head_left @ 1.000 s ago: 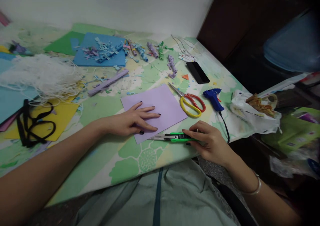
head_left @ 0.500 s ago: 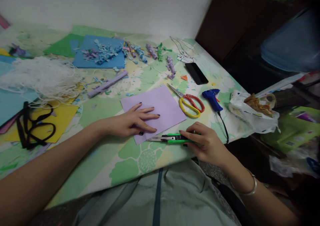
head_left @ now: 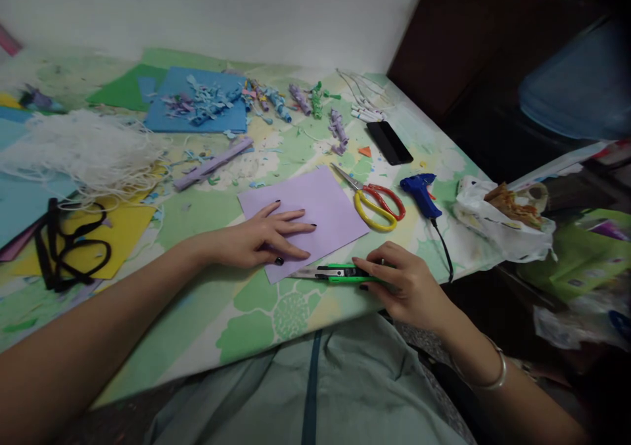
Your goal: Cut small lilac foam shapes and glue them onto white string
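A purple sheet of paper (head_left: 328, 202) lies at an angle near the table's front edge. My left hand (head_left: 269, 238) rests flat on its left part, fingers spread. Pinched in my right hand (head_left: 401, 284) is a green box cutter (head_left: 342, 273) with a black slider. Its extended blade points left, and the blade's end is at the sheet's lower edge; whether it is under the paper is hard to tell. Scissors with one yellow and one red handle (head_left: 377, 208) lie just right of the sheet.
Right of the scissors are a blue glue gun (head_left: 421, 194) and a phone (head_left: 389, 142). Behind lie a purple folded strip (head_left: 214, 163) and blue sheets (head_left: 158, 119) with scraps. White string (head_left: 89, 152) and black glasses (head_left: 73, 254) are left; a plastic bag (head_left: 493, 225) sits right.
The view has shifted very slightly. Both hands, the purple sheet and the cutter look the same as before.
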`<state>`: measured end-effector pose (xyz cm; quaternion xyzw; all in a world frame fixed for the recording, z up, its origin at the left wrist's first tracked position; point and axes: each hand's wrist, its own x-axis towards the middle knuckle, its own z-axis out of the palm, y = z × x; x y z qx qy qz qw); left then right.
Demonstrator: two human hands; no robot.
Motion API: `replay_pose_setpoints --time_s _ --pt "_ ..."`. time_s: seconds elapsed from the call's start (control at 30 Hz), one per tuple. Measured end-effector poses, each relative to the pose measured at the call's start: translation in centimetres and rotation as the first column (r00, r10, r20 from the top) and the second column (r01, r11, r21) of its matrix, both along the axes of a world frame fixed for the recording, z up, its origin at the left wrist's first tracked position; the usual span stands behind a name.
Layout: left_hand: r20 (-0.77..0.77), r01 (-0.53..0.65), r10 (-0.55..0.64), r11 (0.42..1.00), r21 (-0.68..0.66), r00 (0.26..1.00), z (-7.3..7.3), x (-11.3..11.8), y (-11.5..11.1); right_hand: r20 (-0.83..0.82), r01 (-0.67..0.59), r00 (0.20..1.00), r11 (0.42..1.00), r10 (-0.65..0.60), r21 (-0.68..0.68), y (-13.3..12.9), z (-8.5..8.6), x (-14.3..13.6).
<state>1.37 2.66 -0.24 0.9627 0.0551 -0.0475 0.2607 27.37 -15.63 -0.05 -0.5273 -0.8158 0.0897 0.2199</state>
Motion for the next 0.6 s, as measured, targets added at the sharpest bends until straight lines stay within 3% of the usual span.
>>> replay_pose_setpoints --time_s 0.6 --pt "-0.013 0.018 -0.018 1.0 0.025 1.0 -0.13 -0.26 0.1 -0.023 0.02 1.0 1.0 -0.02 -0.002 -0.12 -0.15 -0.47"
